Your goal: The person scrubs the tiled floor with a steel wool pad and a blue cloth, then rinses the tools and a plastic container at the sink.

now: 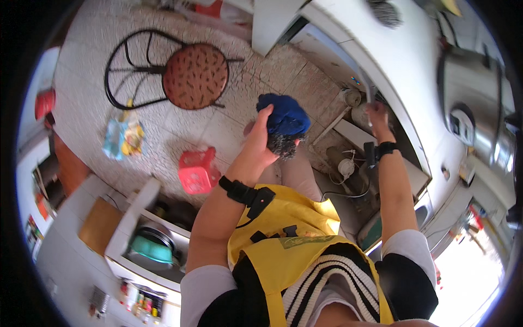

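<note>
My left hand (259, 137) grips a bunched dark-blue cloth (288, 112) together with a dark, curly scrubber (282, 146), which looks like steel wool. Both are held up in front of my lap. On the other side, my right hand (378, 118) reaches to the underside of the white counter (380, 53), beside the open space below it. Its fingers are blurred by a pale upright edge (369, 92), and whether they grip it is unclear. A yellow apron (286, 208) covers my front.
A black metal chair with a brown patterned seat (196, 76) stands on the tiled floor. Nearer are a red plastic stool (198, 169) and a plastic bag (122, 135). Pipes and a white cable (347, 166) lie under the counter. A large metal pot-like appliance (474, 102) sits on top.
</note>
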